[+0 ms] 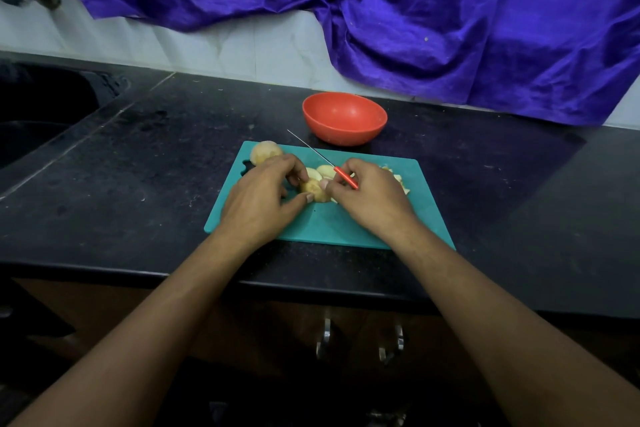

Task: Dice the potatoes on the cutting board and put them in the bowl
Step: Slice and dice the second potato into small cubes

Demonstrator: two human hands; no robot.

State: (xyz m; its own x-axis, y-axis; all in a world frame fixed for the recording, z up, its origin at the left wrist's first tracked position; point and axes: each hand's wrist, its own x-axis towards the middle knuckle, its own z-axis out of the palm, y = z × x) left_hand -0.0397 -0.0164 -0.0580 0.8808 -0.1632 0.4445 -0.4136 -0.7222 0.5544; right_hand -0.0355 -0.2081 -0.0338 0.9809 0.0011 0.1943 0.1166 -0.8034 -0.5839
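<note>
Closest to me, below both arms, I see shiny cupboard handles [325, 336] under the edge of the black surface [138, 184]. A green cutting board [329, 229] lies on it, and both hands are over the board.

My left hand [263, 198] has its fingers curled, and it pinches a potato piece [313, 188] between thumb and fingers. My right hand [367, 194] is just beside the left hand, on the other side of that piece. Its fingers are curled round the red handle of a knife [343, 176], and one fingertip touches the potato piece. The thin blade sticks out past the right hand and points away and to the left, off the board.

Just past the fingers of both hands lie pale potato slices [323, 170]. More cut bits [401, 182] lie to the right of the right hand. A whole potato [265, 152] sits just past the left hand, on the far left corner of the board.

Farther out than both hands, a red bowl [344, 118] stands on the surface, near the far edge of the board. I see nothing in it. Well to the left of the left hand is a dark sink [34, 121]. Far behind it all hangs a purple cloth [415, 10].
</note>
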